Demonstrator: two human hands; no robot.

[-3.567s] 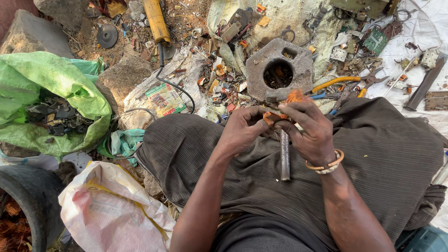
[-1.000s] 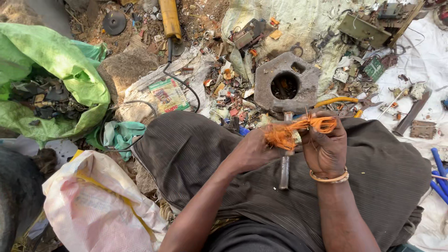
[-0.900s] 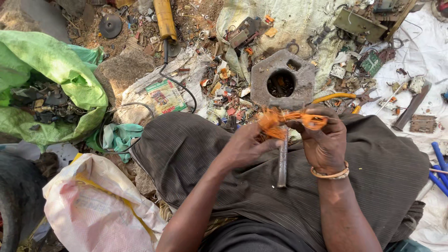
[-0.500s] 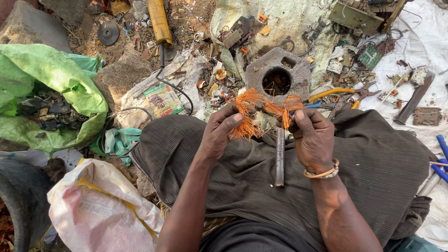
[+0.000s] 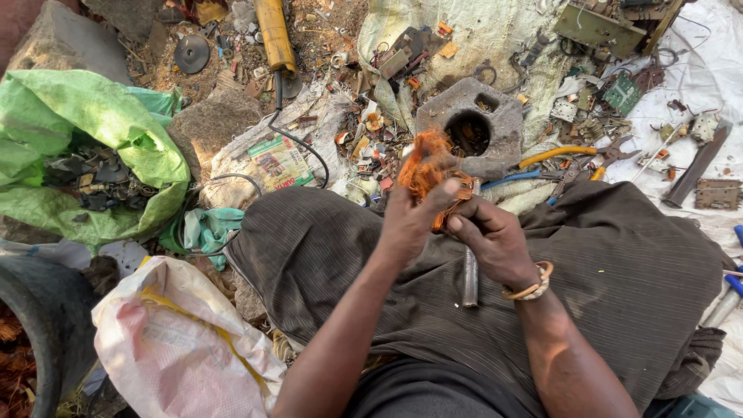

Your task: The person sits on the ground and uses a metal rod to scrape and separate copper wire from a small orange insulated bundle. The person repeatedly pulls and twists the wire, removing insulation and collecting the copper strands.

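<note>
My left hand point(image 5: 410, 220) and my right hand point(image 5: 489, 240) both grip a tangled bundle of orange copper wire point(image 5: 426, 166), held up above my lap. The wire sticks out above my left fingers. A grey metal rod point(image 5: 470, 279) lies on the dark striped cloth point(image 5: 619, 271) over my legs, just under my right hand. Just beyond the wire, a grey metal block with a round hole point(image 5: 472, 124) sits on the ground.
A green bag of dark scrap point(image 5: 85, 166) lies at left, a white sack point(image 5: 174, 344) at lower left. Yellow- and blue-handled pliers point(image 5: 553, 166), circuit boards point(image 5: 600, 27), a yellow cylinder point(image 5: 275, 35) and small scrap litter the ground ahead.
The wire was stretched between my two hands; now my hands have come together and the wire is bunched into one clump above my left hand.
</note>
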